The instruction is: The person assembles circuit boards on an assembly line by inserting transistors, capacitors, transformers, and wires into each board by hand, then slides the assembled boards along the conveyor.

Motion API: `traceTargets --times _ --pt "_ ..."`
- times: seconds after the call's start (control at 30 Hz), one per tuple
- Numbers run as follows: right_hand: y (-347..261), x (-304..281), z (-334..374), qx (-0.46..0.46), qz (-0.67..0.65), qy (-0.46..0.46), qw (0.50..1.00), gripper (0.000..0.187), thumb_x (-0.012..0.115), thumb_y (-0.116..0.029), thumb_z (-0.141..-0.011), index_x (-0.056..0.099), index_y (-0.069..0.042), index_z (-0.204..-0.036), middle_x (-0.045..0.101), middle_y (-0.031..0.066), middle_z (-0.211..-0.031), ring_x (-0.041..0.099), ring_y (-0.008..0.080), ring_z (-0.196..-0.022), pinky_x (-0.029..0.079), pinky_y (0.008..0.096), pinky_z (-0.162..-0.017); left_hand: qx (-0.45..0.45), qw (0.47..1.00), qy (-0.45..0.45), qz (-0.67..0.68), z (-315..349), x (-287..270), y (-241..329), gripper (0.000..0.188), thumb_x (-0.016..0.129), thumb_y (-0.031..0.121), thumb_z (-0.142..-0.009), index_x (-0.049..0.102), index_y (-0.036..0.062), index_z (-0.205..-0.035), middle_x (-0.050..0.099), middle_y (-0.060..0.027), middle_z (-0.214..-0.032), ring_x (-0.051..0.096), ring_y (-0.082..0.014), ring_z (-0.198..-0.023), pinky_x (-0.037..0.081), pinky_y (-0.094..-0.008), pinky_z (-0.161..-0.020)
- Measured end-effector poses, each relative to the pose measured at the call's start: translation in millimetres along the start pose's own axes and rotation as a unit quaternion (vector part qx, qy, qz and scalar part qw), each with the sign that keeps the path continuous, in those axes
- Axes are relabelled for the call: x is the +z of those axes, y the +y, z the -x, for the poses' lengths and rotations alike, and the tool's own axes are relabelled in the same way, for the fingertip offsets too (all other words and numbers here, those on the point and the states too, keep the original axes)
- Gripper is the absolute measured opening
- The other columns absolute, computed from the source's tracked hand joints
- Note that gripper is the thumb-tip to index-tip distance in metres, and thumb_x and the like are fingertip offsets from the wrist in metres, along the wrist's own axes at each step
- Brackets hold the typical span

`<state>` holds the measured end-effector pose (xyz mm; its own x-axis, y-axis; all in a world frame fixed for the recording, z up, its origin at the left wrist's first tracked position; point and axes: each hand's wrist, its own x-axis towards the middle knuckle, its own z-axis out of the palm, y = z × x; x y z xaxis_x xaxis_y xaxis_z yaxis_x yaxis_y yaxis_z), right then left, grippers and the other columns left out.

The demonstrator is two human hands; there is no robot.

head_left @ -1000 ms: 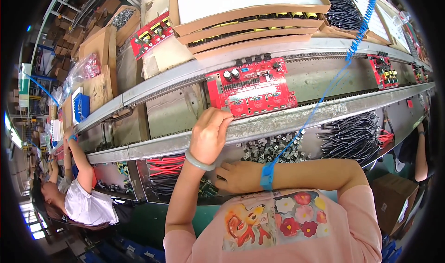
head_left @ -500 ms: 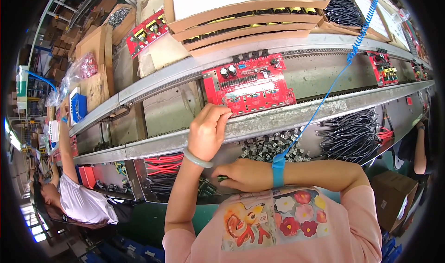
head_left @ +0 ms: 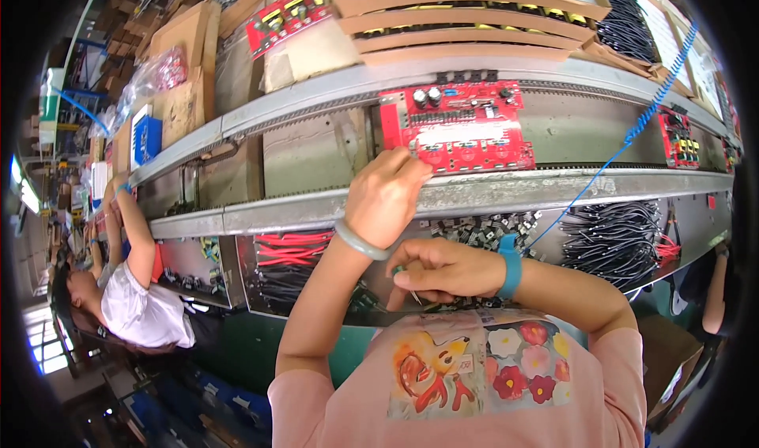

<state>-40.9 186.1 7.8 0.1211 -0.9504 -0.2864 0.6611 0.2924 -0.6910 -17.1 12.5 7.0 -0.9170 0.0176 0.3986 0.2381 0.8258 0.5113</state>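
A red circuit board [head_left: 466, 128] with black, blue and silver parts lies across the rails of the line in front of me. My left hand [head_left: 386, 193], a pale bangle on its wrist, is at the board's near left corner. Its fingers are pinched together there, and what is between them is hidden. Closer to my body, my right hand [head_left: 455, 266] holds a small green capacitor [head_left: 398, 272] between thumb and fingers, its thin metal leads pointing down. A blue strap [head_left: 510, 268] with a coiled cord circles the right wrist.
Behind the near rail [head_left: 308, 209] lie red wires [head_left: 292, 248], small black components [head_left: 482, 227] and black cables [head_left: 613, 239]. Cardboard trays [head_left: 474, 41] are stacked beyond the far rail. Another board [head_left: 680, 138] sits farther right. A co-worker [head_left: 146, 306] works at left.
My view has shifted, so the line sits further right in it at left. My right hand has turned and opened out somewhat, showing the capacitor's leads. My left hand stays at the board's corner.
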Motion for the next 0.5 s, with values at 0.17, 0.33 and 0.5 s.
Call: traceTargets --times 0.17,0.33,0.5 --pt "-4 -5 12 -0.100 0.203 0.079 0.971 0.027 0.074 -0.028 -0.094 0.066 -0.004 -0.106 0.061 -0.0016 -0.084 0.049 0.0051 -0.070 0.041 0.0229 -0.064 -0.047 0.994 -0.046 0.086 15 -27 6 0.031 0.074 0.002 -0.081 0.067 0.0016 -0.112 0.059 -0.0166 -0.112 0.062 -0.0376 -0.102 0.052 -0.0434 -0.087" --pt "-23 -8 57 -0.080 0.222 0.167 0.957 0.022 0.081 -0.017 -0.088 0.067 -0.005 -0.100 0.059 -0.0049 -0.077 0.051 0.0037 -0.071 0.040 0.0232 -0.063 -0.042 0.961 -0.273 -0.007 70 -92 17 0.047 0.080 0.002 -0.069 0.067 0.0061 -0.115 0.062 -0.0123 -0.113 0.061 -0.0343 -0.106 0.051 -0.0417 -0.089" --pt "-45 -24 91 -0.154 0.325 0.344 0.867 0.024 0.079 -0.017 -0.090 0.064 -0.003 -0.103 0.059 -0.0034 -0.078 0.050 0.0027 -0.071 0.042 0.0239 -0.063 0.012 0.920 -0.388 -0.061 124 -87 31 0.045 0.078 0.005 -0.063 0.069 0.0105 -0.107 0.062 -0.0061 -0.109 0.058 -0.0291 -0.107 0.051 -0.0396 -0.089"
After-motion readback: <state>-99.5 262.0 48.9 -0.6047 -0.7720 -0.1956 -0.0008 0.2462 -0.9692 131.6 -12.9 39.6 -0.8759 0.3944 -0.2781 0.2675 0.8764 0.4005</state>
